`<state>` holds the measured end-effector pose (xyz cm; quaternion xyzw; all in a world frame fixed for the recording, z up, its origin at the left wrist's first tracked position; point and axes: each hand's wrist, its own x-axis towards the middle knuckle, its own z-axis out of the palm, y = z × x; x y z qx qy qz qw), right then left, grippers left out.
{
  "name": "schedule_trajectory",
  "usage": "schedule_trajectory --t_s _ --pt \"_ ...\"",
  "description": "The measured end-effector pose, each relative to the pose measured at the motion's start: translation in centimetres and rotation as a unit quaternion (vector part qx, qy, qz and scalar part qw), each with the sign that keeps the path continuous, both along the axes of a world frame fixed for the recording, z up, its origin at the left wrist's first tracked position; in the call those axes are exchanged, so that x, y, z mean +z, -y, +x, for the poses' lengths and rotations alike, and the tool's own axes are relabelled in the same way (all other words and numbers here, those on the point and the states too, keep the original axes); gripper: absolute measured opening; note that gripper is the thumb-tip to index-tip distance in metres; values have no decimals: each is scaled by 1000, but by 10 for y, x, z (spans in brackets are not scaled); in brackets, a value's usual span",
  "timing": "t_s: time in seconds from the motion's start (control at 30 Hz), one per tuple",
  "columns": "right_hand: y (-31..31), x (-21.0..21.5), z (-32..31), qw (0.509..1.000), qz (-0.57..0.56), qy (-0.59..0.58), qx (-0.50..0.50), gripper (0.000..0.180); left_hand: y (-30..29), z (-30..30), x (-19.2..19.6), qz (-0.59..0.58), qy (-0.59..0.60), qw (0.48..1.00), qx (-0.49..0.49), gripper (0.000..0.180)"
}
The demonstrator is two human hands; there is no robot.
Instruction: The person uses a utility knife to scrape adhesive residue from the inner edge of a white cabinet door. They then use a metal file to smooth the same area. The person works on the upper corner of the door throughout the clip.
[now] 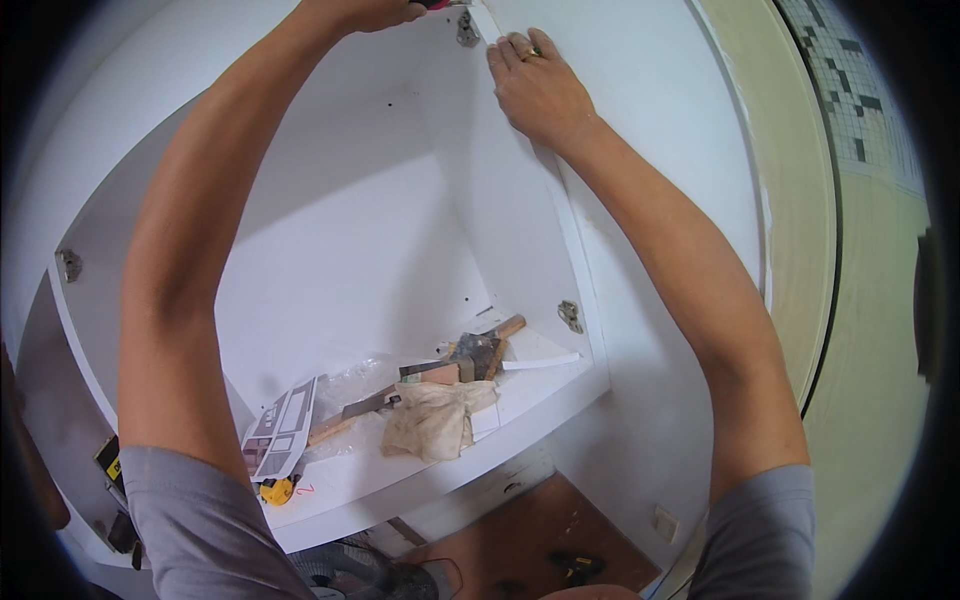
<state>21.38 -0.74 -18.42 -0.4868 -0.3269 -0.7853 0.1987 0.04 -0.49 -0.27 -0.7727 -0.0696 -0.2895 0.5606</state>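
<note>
The left hand (362, 14) is at the top of the white cabinet (345, 240), by a red and black tool (434, 4). It is partly cut off, so I can't tell if its fingers are clamped on the tool. The right hand (541, 93) is high on the cabinet's right front edge, fingers side by side; I can't tell if they pinch it. A metal hinge (467, 29) sits near them, inside the cabinet. A crumpled cloth (432, 420) and paper (281, 432) lie on the cabinet's bottom.
</note>
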Motion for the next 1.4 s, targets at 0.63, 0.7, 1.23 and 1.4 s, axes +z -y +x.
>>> schedule_trajectory --t_s 0.63,0.7,1.23,1.4 --pt "2 -4 -9 998 -27 -56 3 40 19 5 -25 -27 36 999 28 34" --pt "11 -4 -9 998 -30 -53 -21 44 10 11 -13 -11 38 999 24 33" --pt "6 0 -7 998 -36 -43 -19 47 -7 24 2 27 20 999 -7 29" --pt "7 -3 -4 998 -32 -54 -20 49 -13 23 4 30 19 999 -33 28"
